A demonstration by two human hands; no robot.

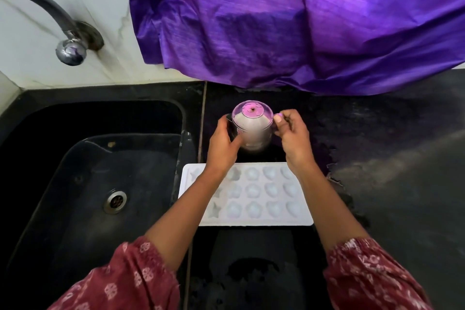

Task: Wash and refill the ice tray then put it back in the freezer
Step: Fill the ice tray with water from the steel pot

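Left hand (222, 145): grip wrapped around the left side of a clear jug (252, 126), fingers curled onto its wall, thumb low on the front. Right hand (293, 137): grip pinched narrow at the jug's right edge, thumb and forefinger together at about 3 o'clock on the rim; whatever they pinch (handle or lid tab) is too small and covered to name. The jug stands upright on the black worktop (390, 158). Its lid is clear with a pink centre disc. Contents cannot be read: the wall looks pale and cloudy, and the base is in shadow.

Ice tray (247, 195): white, flat on the worktop at 6 o'clock from the jug, just beside it, left end overhanging or touching the sink edge; cannot tell which. Both forearms cross over it, hiding the upper left cells and the upper right corner. Visible cells show star and rounded shapes; whether they hold water is unclear.

Sink (63, 158): black, at 9 o'clock from the tray, drain visible; near side cut off by the left sleeve (120, 282). Tap (45, 15) at 10 o'clock, spout cut off at the frame edge. Purple cloth (302, 20) hangs at 12 o'clock, covering whatever is behind it. Right sleeve (370, 277) is cropped at the bottom.
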